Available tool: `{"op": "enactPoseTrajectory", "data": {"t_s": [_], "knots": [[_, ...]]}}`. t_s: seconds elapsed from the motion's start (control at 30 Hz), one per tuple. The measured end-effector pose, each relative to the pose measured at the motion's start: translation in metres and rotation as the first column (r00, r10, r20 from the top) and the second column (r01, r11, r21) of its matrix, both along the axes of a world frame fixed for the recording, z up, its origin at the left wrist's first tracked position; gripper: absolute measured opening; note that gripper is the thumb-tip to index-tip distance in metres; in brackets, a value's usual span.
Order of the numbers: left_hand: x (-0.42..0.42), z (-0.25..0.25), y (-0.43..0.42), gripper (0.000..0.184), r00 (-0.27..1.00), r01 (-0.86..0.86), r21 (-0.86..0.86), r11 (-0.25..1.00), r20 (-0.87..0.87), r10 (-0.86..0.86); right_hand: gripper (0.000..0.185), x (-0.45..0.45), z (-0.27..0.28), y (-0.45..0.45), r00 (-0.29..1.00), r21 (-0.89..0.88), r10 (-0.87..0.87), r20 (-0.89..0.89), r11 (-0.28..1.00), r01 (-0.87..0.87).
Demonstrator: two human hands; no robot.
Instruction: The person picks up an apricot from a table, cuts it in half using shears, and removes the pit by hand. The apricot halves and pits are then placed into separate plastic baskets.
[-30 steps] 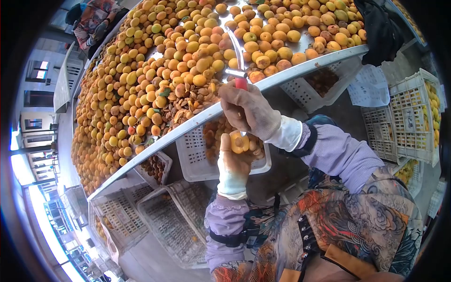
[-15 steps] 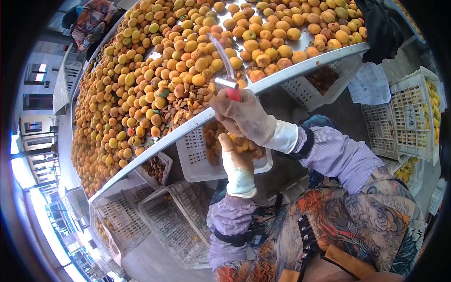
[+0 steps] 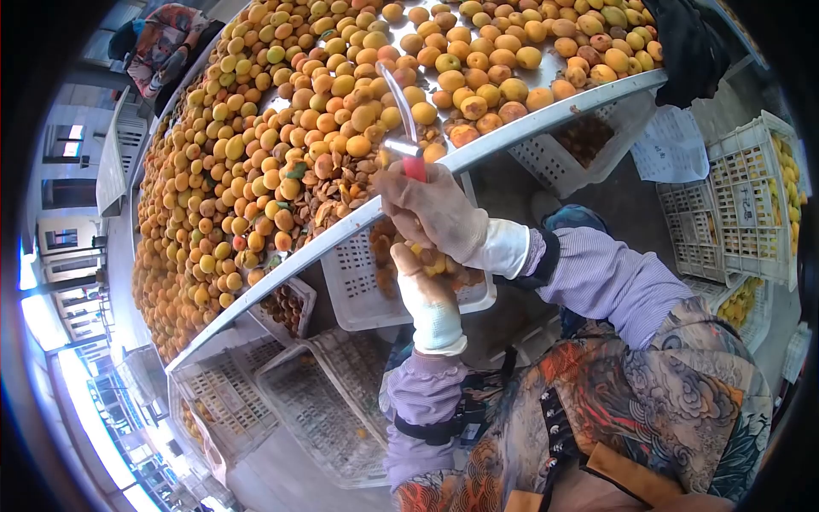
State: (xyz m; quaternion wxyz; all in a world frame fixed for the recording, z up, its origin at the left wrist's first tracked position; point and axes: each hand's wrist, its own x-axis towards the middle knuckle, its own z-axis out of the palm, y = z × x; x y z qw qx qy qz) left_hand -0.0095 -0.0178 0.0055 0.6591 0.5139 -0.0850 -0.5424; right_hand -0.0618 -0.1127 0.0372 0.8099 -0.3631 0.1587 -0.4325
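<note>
My right hand [image 3: 431,209], in a whitish glove, is closed around the red handle of a curved knife [image 3: 399,107]. Its thin blade points up over the fruit, above the table's metal rim. Just below, my gloved left hand [image 3: 429,294] is held with its thumb up and its fingers curled, mostly out of sight. Orange fruit pieces show beside that thumb; whether they are in the hand or in the crate behind cannot be made out. Apricots [image 3: 247,162] cover the table, and brown pits or scraps [image 3: 341,181] lie near the rim by my hands.
Under the rim [image 3: 281,269] stands a white crate [image 3: 350,294] holding orange fruit pieces. More plastic crates [image 3: 320,410] sit lower left, and stacked fruit-filled crates [image 3: 746,205] stand at right. A dark cloth [image 3: 687,55] hangs over the table's corner. Another person [image 3: 166,43] is at upper left.
The knife has tilted slightly more upright, and my right hand has shifted a little to the left. My left hand is nearly where it was, and the view has shifted slightly.
</note>
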Motion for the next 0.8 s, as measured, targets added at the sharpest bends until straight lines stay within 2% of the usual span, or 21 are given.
{"op": "enactPoseTrajectory", "data": {"t_s": [0.07,0.13,0.17,0.2,0.23,0.27,0.3,0.37,0.4,0.43,0.47,0.5,0.57,0.6,0.63,0.67,0.7,0.73,0.77,0.8], "knots": [[0.000,0.003,0.000,0.040,0.998,0.062,-0.077,0.995,0.031,-0.059,0.034,-0.002,0.002,-0.002,0.998,0.030,0.010,-0.062,1.000,-0.008],[-0.006,0.011,-0.001,0.041,0.996,0.031,-0.041,0.999,0.081,-0.028,0.036,-0.002,0.001,-0.004,0.983,0.136,0.057,-0.176,0.990,-0.033],[-0.009,0.013,-0.002,0.042,0.991,0.002,-0.009,1.000,0.132,-0.001,0.036,-0.001,0.000,-0.005,0.983,0.138,0.057,-0.177,0.990,-0.032],[-0.009,0.008,-0.003,0.042,0.991,0.003,-0.007,1.000,0.131,-0.002,0.033,-0.001,-0.003,-0.007,0.995,0.254,0.076,-0.065,0.966,-0.057],[-0.008,-0.002,-0.003,0.041,0.976,-0.004,-0.011,1.000,0.218,0.006,0.031,-0.001,-0.004,-0.010,0.995,0.361,0.081,0.049,0.928,-0.094],[-0.008,-0.004,-0.004,0.041,0.952,-0.010,-0.017,1.000,0.305,0.015,0.040,-0.004,-0.003,-0.011,0.987,0.313,0.157,-0.037,0.940,-0.138],[-0.007,-0.003,-0.003,0.041,0.952,-0.009,-0.016,1.000,0.306,0.014,0.040,-0.005,-0.001,-0.011,0.987,0.314,0.156,-0.035,0.939,-0.138],[-0.004,0.003,-0.004,0.039,0.997,0.016,0.005,1.000,-0.082,-0.015,0.040,-0.005,0.002,-0.010,0.982,0.256,0.184,-0.038,0.952,-0.169],[0.002,-0.002,-0.003,0.039,0.996,0.021,0.006,1.000,-0.083,-0.021,0.040,-0.006,0.002,-0.009,0.983,0.257,0.179,-0.039,0.953,-0.163],[0.014,-0.011,0.001,0.040,0.928,0.196,-0.094,0.976,-0.305,-0.216,0.039,-0.006,0.001,-0.008,0.977,0.130,0.203,-0.058,0.972,-0.195],[0.019,-0.012,0.002,0.041,0.775,0.334,-0.226,0.915,-0.487,-0.403,0.038,-0.005,0.000,-0.005,0.971,0.003,0.227,-0.081,0.974,-0.227],[0.016,-0.014,0.004,0.041,0.774,0.334,-0.224,0.916,-0.489,-0.402,0.038,0.000,-0.003,-0.001,0.971,0.006,0.226,-0.082,0.974,-0.227],[0.000,-0.011,0.009,0.044,0.809,0.368,-0.007,0.930,-0.490,-0.323,0.036,0.020,-0.011,0.017,0.986,-0.231,0.143,0.088,0.966,-0.120],[-0.008,-0.001,0.004,0.044,0.844,0.194,0.283,0.939,-0.536,-0.013,0.035,0.030,-0.012,0.029,0.993,-0.255,0.034,0.110,0.967,-0.005],[-0.001,-0.012,0.006,0.044,0.847,0.193,0.284,0.939,-0.531,-0.014,0.035,0.024,-0.018,0.024,0.993,-0.256,0.034,0.116,0.967,-0.003],[0.010,-0.030,0.009,0.043,0.821,0.238,0.009,0.971,-0.536,-0.196,0.035,0.008,-0.003,0.012,0.995,-0.106,0.061,0.084,0.993,-0.052],[0.017,-0.046,0.011,0.043,0.784,0.271,-0.268,0.925,-0.495,-0.373,0.035,-0.003,0.005,0.002,0.994,0.048,0.091,0.052,0.994,-0.094],[0.018,-0.044,0.009,0.043,0.750,0.214,-0.252,0.944,-0.576,-0.324,0.036,-0.005,0.005,-0.003,0.994,0.058,0.079,-0.069,0.995,-0.075],[0.016,-0.041,0.006,0.043,0.752,0.216,-0.255,0.943,-0.573,-0.327,0.036,-0.004,0.005,-0.006,0.995,0.054,0.078,-0.067,0.996,-0.075],[0.012,-0.032,0.002,0.046,0.812,0.188,-0.152,0.970,-0.532,-0.240,0.036,-0.003,0.001,-0.008,0.999,0.083,0.020,-0.041,0.996,-0.017]]}}
